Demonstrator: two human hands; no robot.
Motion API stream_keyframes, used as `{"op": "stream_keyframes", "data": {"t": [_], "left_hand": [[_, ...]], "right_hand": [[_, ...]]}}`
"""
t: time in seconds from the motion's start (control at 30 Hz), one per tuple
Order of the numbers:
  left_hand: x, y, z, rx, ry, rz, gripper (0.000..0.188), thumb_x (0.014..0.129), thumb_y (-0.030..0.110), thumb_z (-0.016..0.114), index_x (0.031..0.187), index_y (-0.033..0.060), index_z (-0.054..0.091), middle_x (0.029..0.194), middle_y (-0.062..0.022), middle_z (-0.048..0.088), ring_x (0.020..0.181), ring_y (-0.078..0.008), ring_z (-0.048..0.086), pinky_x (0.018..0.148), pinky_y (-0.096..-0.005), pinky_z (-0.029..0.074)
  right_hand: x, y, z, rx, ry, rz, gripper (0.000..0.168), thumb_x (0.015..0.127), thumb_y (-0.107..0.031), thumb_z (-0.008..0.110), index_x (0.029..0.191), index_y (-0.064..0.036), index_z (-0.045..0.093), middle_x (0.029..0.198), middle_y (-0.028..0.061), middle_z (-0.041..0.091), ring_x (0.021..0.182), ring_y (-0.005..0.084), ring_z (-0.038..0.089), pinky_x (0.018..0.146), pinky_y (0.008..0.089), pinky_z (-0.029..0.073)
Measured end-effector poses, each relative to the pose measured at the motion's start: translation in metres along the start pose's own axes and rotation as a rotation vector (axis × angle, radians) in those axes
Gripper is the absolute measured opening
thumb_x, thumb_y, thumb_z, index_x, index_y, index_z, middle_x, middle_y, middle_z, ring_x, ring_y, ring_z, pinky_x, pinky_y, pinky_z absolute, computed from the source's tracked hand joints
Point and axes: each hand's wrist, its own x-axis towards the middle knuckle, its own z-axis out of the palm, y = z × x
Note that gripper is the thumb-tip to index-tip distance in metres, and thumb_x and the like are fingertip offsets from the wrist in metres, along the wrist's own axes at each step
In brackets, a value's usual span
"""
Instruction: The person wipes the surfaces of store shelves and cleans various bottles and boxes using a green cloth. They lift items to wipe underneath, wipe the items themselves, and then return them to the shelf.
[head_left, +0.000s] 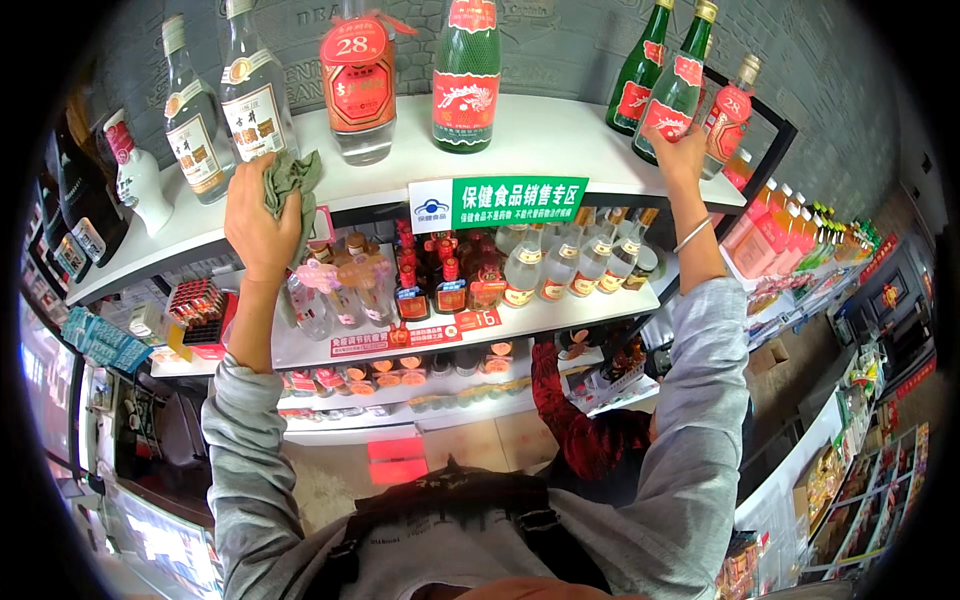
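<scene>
On the white top shelf (390, 176), my left hand (262, 214) holds a crumpled green cloth (294, 184) at the front edge, just before a clear glass bottle with a white label (253, 105). My right hand (679, 150) grips the lower part of a green glass bottle with a red label (686, 75) at the shelf's right end. Another green bottle (637, 82) stands behind it, and a clear bottle with a red label (731, 112) is to its right. Midway along the shelf stand a large red-labelled clear bottle (356, 90) and a green bottle (466, 82), apart from each other.
A white ceramic bottle (142, 180) and dark bottles (86, 195) stand at the left. Below, a shelf (480, 330) holds several small bottles. A person in a red patterned sleeve (559, 397) is low at the right of the shelves. Bottled drinks (780, 217) stand farther right.
</scene>
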Motion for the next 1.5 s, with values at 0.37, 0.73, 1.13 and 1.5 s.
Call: {"op": "stream_keyframes", "data": {"t": [0.37,0.73,1.13,1.5], "left_hand": [[0.000,-0.002,-0.001,0.012,-0.004,0.014,0.044,0.066,0.005,0.067,0.109,0.0046,0.055,0.095,-0.0133,0.056,0.090,-0.0347,0.055,0.077,-0.0397,0.045],[0.002,0.001,-0.002,-0.022,0.000,0.009,0.042,0.066,0.005,0.067,0.107,0.0055,0.057,0.093,-0.0130,0.056,0.088,-0.0342,0.055,0.075,-0.0389,0.045],[0.000,-0.004,-0.003,-0.018,-0.015,-0.008,0.044,0.066,0.006,0.067,0.108,0.0067,0.056,0.093,-0.0127,0.055,0.088,-0.0343,0.055,0.075,-0.0395,0.045],[0.002,-0.001,-0.003,-0.053,-0.011,-0.009,0.047,0.061,0.004,0.069,0.106,0.0077,0.056,0.093,-0.0134,0.056,0.087,-0.0352,0.055,0.074,-0.0407,0.045]], "right_hand": [[-0.011,-0.032,-0.016,0.153,-0.296,0.127,0.042,0.065,-0.020,0.081,0.100,-0.002,0.067,0.097,0.0086,0.069,0.085,0.0173,0.066,0.078,0.0308,0.050],[-0.038,-0.097,0.019,0.424,-0.645,-0.047,0.046,0.066,-0.019,0.081,0.106,-0.003,0.063,0.098,0.0055,0.068,0.088,0.0144,0.064,0.080,0.0302,0.049],[-0.053,-0.143,0.025,0.550,-0.958,-0.051,0.063,0.073,-0.030,0.079,0.122,-0.003,0.050,0.112,0.0064,0.061,0.101,0.0142,0.057,0.085,0.0299,0.046],[-0.031,-0.148,0.047,0.374,-1.017,0.085,0.068,0.071,-0.026,0.079,0.128,-0.010,0.047,0.118,0.0049,0.059,0.107,0.0193,0.057,0.085,0.0395,0.048]]}}
